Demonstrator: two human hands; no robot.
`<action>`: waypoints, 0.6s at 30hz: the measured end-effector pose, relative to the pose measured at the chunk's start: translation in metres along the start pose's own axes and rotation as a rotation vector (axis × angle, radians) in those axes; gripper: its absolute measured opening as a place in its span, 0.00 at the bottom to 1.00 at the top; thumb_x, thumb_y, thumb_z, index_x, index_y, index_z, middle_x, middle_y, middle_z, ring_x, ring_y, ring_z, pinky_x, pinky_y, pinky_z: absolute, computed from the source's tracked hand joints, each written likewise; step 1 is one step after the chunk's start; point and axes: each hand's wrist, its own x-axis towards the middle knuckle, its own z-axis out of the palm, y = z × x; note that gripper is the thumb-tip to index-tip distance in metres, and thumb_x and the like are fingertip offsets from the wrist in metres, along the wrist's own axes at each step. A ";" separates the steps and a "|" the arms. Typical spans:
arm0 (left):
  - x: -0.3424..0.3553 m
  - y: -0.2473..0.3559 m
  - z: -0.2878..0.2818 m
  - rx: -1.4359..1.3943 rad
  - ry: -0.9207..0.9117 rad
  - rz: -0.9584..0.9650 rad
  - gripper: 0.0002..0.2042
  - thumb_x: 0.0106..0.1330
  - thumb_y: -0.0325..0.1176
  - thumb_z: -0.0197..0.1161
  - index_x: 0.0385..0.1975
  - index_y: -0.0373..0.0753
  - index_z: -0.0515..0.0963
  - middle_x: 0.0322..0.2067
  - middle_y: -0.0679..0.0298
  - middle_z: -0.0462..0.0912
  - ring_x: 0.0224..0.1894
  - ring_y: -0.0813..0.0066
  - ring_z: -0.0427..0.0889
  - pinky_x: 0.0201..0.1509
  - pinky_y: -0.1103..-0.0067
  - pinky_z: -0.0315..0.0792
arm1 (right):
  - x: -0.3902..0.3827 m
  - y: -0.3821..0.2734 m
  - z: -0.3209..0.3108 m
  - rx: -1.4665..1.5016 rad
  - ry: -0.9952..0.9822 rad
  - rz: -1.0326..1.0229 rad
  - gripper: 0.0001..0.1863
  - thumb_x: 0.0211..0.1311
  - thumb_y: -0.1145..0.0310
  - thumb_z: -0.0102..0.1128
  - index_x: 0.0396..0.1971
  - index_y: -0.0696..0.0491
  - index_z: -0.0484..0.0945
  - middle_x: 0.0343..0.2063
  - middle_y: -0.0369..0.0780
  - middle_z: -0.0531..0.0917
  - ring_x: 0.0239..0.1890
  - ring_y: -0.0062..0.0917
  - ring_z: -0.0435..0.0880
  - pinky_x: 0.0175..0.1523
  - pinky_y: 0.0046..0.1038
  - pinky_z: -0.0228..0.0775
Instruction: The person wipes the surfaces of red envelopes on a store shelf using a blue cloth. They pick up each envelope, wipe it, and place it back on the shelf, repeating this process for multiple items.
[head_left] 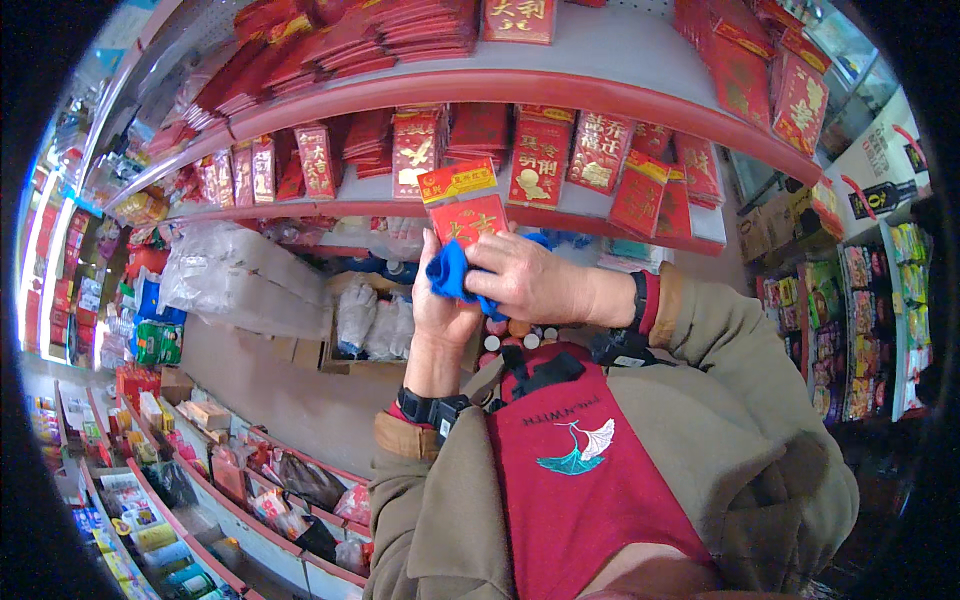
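In front of the shelves I hold up a packet of red envelopes [471, 205] with a yellow header and gold characters. My left hand [438, 309] grips it from the left and behind. My right hand [517, 278] is closed on a bright blue cloth [448, 268], bunched against the lower part of the packet's front. The cloth hides much of that part.
Two shelves with red rims [355, 208] bear stacks of red envelopes. Below are wrapped white bundles [243, 277] and a box of white gloves [360, 316]. Low goods bins [237, 497] run along the lower left; hanging snack packets [857, 320] line the right.
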 end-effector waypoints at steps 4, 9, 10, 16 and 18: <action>-0.012 0.007 0.002 -0.009 0.000 -0.003 0.26 0.76 0.53 0.38 0.61 0.39 0.67 0.57 0.58 0.75 0.59 0.62 0.74 0.65 0.66 0.66 | 0.004 -0.002 0.001 0.037 -0.044 -0.103 0.10 0.48 0.68 0.59 0.32 0.52 0.75 0.36 0.40 0.75 0.38 0.34 0.77 0.44 0.34 0.72; -0.024 0.005 -0.004 0.034 0.043 0.025 0.26 0.77 0.52 0.36 0.65 0.41 0.62 0.60 0.58 0.71 0.62 0.60 0.71 0.66 0.62 0.66 | 0.018 0.004 -0.004 -0.103 0.074 -0.064 0.08 0.52 0.67 0.57 0.32 0.53 0.76 0.39 0.40 0.76 0.40 0.34 0.79 0.45 0.35 0.74; -0.027 0.004 -0.004 0.046 0.029 0.024 0.26 0.77 0.52 0.36 0.66 0.42 0.61 0.60 0.58 0.71 0.62 0.61 0.71 0.66 0.62 0.66 | 0.022 0.006 -0.006 -0.117 0.110 -0.051 0.09 0.52 0.67 0.57 0.32 0.53 0.76 0.39 0.40 0.76 0.41 0.35 0.79 0.45 0.36 0.74; -0.037 0.004 0.009 0.234 0.072 0.039 0.26 0.74 0.34 0.49 0.70 0.45 0.54 0.59 0.60 0.70 0.61 0.64 0.73 0.63 0.63 0.70 | 0.031 0.010 -0.019 -0.238 0.159 0.084 0.11 0.48 0.70 0.61 0.34 0.55 0.74 0.37 0.44 0.75 0.41 0.39 0.78 0.45 0.38 0.73; -0.039 0.005 0.012 0.292 0.085 0.074 0.30 0.70 0.27 0.54 0.70 0.45 0.53 0.59 0.59 0.70 0.60 0.65 0.73 0.61 0.64 0.72 | 0.029 0.014 -0.023 -0.256 0.126 0.130 0.13 0.46 0.72 0.62 0.34 0.55 0.74 0.36 0.44 0.74 0.41 0.40 0.78 0.45 0.38 0.73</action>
